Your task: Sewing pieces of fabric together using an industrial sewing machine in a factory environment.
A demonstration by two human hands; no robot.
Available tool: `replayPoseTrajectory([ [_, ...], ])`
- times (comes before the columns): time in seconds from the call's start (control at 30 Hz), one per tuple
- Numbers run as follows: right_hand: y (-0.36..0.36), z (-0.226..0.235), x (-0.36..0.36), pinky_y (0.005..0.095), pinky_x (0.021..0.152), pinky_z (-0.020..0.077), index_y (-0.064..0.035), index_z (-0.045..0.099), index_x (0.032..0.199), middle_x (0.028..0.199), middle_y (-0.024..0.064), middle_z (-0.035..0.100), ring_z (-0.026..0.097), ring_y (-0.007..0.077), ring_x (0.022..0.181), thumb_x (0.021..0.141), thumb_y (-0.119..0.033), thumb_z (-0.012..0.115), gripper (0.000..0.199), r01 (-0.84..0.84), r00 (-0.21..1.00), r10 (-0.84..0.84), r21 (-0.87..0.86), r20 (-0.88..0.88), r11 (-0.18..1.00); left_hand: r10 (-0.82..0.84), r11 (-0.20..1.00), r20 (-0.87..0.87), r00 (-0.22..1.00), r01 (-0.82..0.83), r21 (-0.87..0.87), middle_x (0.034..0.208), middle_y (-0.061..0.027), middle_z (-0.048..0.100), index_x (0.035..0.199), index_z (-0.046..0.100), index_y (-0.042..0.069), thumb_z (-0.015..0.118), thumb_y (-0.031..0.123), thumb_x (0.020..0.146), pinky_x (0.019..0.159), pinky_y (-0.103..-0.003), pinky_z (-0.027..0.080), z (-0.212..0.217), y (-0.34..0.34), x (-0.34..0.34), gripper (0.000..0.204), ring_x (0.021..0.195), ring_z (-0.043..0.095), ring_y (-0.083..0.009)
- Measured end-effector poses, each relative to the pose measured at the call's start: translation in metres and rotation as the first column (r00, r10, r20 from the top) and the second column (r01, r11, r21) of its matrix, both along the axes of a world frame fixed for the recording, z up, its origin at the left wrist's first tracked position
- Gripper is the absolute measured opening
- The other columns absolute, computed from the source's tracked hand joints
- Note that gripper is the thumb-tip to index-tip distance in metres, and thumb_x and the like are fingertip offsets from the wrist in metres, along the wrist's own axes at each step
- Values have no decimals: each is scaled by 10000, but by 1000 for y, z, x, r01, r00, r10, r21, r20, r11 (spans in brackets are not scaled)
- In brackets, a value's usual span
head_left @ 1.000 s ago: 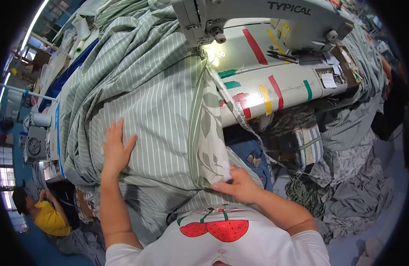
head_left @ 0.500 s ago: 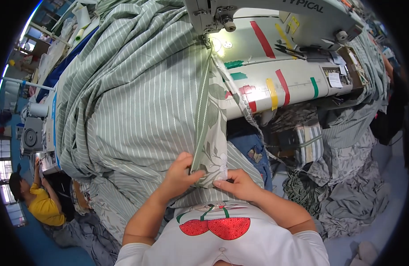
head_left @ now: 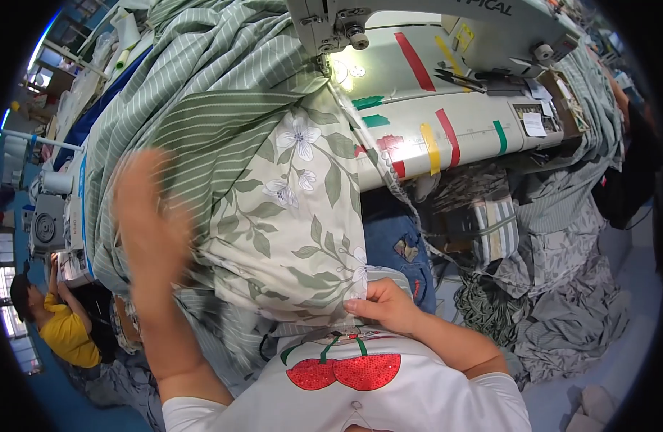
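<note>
The floral fabric (head_left: 288, 216), white with grey-green leaves, spreads across the centre of the frame, with the striped fabric (head_left: 223, 129) adjoining its upper left side in a darker fold. The right hand (head_left: 385, 308), low and just right of centre, pinches the floral piece's lower right corner between thumb and fingers, apparently to keep its right edge straight, since that edge runs up toward the presser foot (head_left: 324, 66) at upper centre. The left hand (head_left: 151, 223), left of centre, is blurred, with fingers extended and nothing visible in its grasp; its place beside the fold suggests it is there to spread the cloth, though whether the palm touches it I cannot tell. The foot seems to anchor the upper end, where cloth gathers beneath the sewing machine head (head_left: 331, 25). A narrow pale trim strip (head_left: 396, 187) slants from there down over the front edge of the machine bed (head_left: 410, 137). To the right, flat coloured tape leaves a low stretch of bed for moving, bounded by the snips (head_left: 459, 79) and the parts tray (head_left: 536, 119). Heaped striped cloth at upper left crowds the left side, while the shirt front (head_left: 418, 374) closely limits room below.
</note>
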State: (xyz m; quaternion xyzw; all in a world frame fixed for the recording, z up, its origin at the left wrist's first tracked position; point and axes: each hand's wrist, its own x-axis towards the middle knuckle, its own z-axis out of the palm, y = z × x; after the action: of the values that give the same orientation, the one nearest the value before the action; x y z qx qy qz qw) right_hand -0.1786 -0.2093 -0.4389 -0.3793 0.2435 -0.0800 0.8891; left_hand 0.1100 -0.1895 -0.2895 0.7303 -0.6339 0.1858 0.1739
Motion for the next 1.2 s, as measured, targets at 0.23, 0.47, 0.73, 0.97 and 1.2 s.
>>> replayPoseTrajectory([
  [0.23,-19,-3,-18,240,761,449,28,643,952,894,31,649,570,93,832,855,-98,629,159,48,996,-70,-327,-54,944,-439,775,-455,774,583,244,1066,-143,562,1095,535,4,578,120,719,885,-424,400,-122,41,-110,396,1002,540,-293],
  [0.47,-87,-33,12,275,751,473,18,474,1170,988,85,610,602,136,801,829,-44,618,376,378,791,-591,-635,-156,674,-425,858,-482,766,510,55,773,-81,540,956,600,13,567,79,684,685,-368,432,-165,35,-113,283,737,541,-258],
  [0.73,-7,19,-24,262,705,500,11,464,1172,915,95,642,630,132,833,894,-36,529,289,288,924,-378,-741,49,607,-376,908,-450,810,418,-8,733,-47,506,921,631,34,576,82,668,666,-344,408,-173,34,-115,264,728,532,-225],
  [0.97,6,17,-28,242,684,494,10,505,1033,859,98,668,638,112,783,923,-57,503,129,46,986,-121,-508,-117,860,-448,889,-316,837,455,-55,866,-11,599,851,663,80,583,119,678,792,-345,381,-155,29,-124,194,906,581,-159],
  [1.2,11,3,-26,238,742,491,1,510,981,875,87,658,612,100,818,935,-73,498,88,16,988,-43,-182,-146,983,-474,865,-394,787,499,-45,921,-6,623,818,660,83,627,107,638,869,-386,316,-166,34,-127,185,968,581,-164],
])
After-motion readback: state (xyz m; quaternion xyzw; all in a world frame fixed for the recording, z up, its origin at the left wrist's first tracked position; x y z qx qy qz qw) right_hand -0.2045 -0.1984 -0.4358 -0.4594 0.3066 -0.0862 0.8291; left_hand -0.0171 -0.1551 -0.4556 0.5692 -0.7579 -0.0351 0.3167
